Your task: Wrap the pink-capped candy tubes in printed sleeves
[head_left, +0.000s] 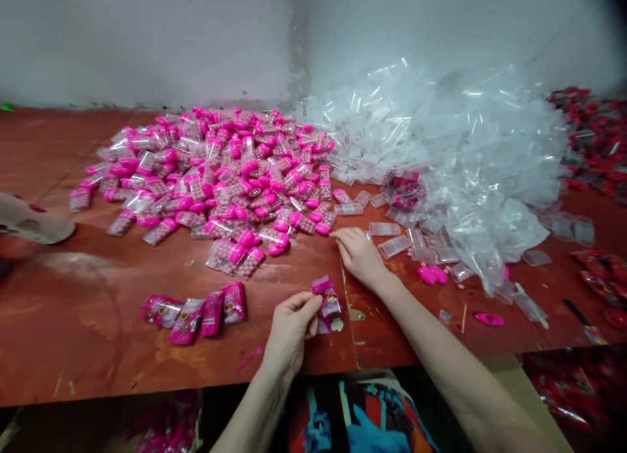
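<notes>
My left hand (290, 332) pinches a small pink printed wrapper (327, 297) between thumb and fingers, above the front part of the table. Part of the wrapper is see-through. My right hand (360, 256) reaches out with its fingers extended, holding nothing that I can see. Its fingertips are close to a pink-capped clear container of small pink balls (323, 221) at the right edge of a large pile of such containers (230, 172); whether they touch it I cannot tell. Left of my left hand lie several pink printed packets (210, 312).
A heap of clear plastic bags (465, 146) and loose clear containers (394, 245) fills the right side. Pink caps (432, 274) and a pink oval piece (488, 319) lie nearer. Red packets (602, 140) are at far right. A pale object (34, 221) juts in at left.
</notes>
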The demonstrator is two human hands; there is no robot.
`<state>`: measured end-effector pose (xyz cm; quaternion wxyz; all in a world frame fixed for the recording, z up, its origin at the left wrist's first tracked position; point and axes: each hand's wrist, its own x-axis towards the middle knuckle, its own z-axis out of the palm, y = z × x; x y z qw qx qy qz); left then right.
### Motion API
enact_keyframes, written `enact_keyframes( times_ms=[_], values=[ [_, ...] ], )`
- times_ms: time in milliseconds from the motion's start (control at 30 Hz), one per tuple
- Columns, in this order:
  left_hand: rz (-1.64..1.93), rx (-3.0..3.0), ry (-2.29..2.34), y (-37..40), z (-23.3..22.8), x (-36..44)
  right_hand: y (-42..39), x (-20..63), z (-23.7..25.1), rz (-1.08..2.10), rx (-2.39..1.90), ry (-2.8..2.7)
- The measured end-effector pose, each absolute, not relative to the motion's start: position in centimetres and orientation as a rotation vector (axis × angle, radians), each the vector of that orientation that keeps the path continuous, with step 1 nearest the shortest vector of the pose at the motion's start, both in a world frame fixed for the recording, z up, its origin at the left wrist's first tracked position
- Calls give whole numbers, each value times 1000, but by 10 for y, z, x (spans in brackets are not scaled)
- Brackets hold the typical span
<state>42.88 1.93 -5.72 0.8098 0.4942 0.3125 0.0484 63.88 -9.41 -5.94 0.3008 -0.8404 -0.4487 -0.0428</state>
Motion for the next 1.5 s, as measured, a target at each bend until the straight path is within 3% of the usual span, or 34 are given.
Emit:
enact_keyframes(
  times_ms=[267,667,933,1133,1500],
  values=[
    [152,1024,670,25,-60,431,-48,659,-35,-92,-2772,-1407],
    [211,677,679,29,-51,458,-96,650,-31,28,-2738,-1513],
    [254,551,780,20,-42,458,-129,602,-72,-26,-2124,-890],
    [295,659,760,11,-50,461,-127,538,-67,352,-1520,-277],
    [232,756,596,-3,-54,453,-121,509,-74,403,-1423,-223]
  ],
)
